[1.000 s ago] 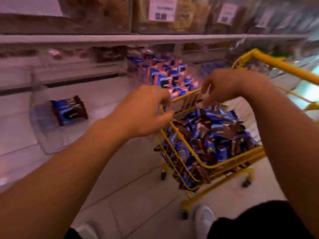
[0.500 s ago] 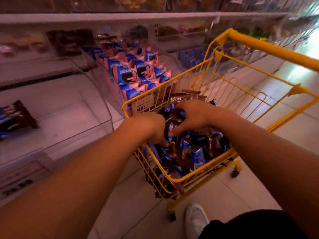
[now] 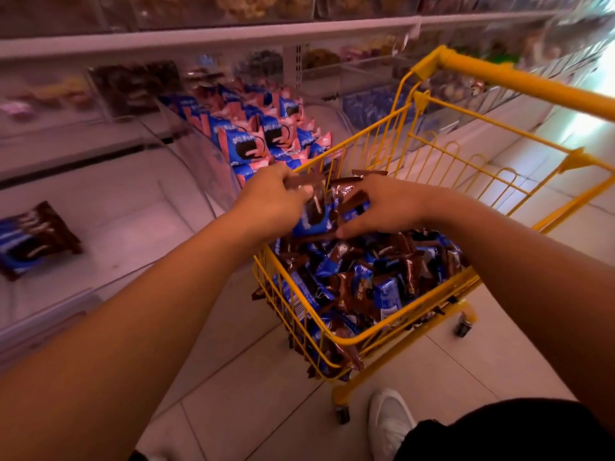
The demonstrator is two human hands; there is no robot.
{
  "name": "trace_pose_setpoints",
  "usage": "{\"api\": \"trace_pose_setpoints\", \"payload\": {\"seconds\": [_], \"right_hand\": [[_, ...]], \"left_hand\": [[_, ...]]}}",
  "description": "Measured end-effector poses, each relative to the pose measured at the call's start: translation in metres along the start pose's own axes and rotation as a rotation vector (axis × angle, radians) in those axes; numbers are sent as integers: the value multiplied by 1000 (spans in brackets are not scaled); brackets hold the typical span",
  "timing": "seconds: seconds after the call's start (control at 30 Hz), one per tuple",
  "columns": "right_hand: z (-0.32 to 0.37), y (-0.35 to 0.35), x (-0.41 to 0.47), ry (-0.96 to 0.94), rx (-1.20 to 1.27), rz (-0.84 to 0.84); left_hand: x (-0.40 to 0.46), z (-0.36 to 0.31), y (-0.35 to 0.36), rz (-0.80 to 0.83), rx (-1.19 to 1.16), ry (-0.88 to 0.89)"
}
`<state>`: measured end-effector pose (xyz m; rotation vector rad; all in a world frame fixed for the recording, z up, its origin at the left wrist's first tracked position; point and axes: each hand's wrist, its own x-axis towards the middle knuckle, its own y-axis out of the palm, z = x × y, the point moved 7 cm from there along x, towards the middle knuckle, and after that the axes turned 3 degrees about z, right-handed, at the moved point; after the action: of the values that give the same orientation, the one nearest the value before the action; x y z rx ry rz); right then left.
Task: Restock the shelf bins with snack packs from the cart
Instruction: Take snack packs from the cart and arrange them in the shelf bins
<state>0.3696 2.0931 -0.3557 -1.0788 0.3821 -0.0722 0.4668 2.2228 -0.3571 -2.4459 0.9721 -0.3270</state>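
Both hands are over the cart [image 3: 442,154] now, gathering a bunch of packs [image 3: 314,216] lifted just above the heap. The left hand [image 3: 274,197] curls its fingers around the top edge of the bunch, on the side nearer the shelf; the right hand [image 3: 382,207] wraps the other side, thumb underneath, so the bunch is squeezed between the two. How many packs they've got I can't tell, a few at least.

As for progress: the heap [image 3: 372,277] in the cart is deep, brown-and-blue wrappers piled up near the rim, so plenty is left to move. Left of the cart, the clear bin [image 3: 139,207] holds just one matching pack [image 3: 35,239] lying on its floor, with lots of bare room around it. My read is that this bin has barely been started. Beyond the cart's front corner, the next bin [image 3: 266,134] is full of pink-and-blue packs and looks done or not part of this load.

So it's early days: this handful has to go across to the clear bin, and by the look of the heap, many more handfuls after it.
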Motion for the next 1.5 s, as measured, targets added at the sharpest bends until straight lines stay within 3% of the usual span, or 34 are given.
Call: {"api": "trace_pose_setpoints", "payload": {"seconds": [0.17, 0.3, 0.37, 0.43, 0.5, 0.57, 0.63, 0.73, 0.8, 0.93, 1.07, 1.17, 1.3, 1.43, 1.5], "right_hand": [[22, 30, 9, -33, -219, 132], [15, 13, 9, -6, -227, 89], [4, -11, -3, -1, 21, 7], [-10, -29, -21, -24, 467, -27], [-13, -31, -33, -97, 809, 65], [-3, -25, -39, -173, 930, 150], [11, -22, -35, -234, 886, 123], [31, -27, -27, -247, 775, -50], [41, -33, -26, -250, 680, -157], [48, -43, -21, -230, 448, -326], [35, -34, -17, -117, 976, -77], [35, -30, -21, -145, 1063, -7], [40, -29, -26, -215, 939, -31], [38, -47, -30, -331, 739, -248], [43, -48, -32, -397, 696, -256]], "left_hand": [[-6, 5, -14, -109, -559, -113], [-13, 9, -21, -53, -702, -175], [-15, 9, -23, -11, -693, -186], [-19, 8, -22, 44, -676, -185], [-25, 4, -17, 110, -642, -167], [-31, -2, -13, 169, -584, -148], [-37, -8, -7, 270, -596, -175], [-47, -21, 1, 453, -559, -140], [-51, -23, 0, 483, -521, -91], [-49, -14, -7, 360, -575, -132], [-45, -11, -22, 179, -582, -94], [-43, -9, -26, 129, -644, -91], [-44, -6, -25, 120, -746, -130], [-44, -8, -23, 131, -875, -157], [-44, -9, -24, 115, -887, -152]]}}
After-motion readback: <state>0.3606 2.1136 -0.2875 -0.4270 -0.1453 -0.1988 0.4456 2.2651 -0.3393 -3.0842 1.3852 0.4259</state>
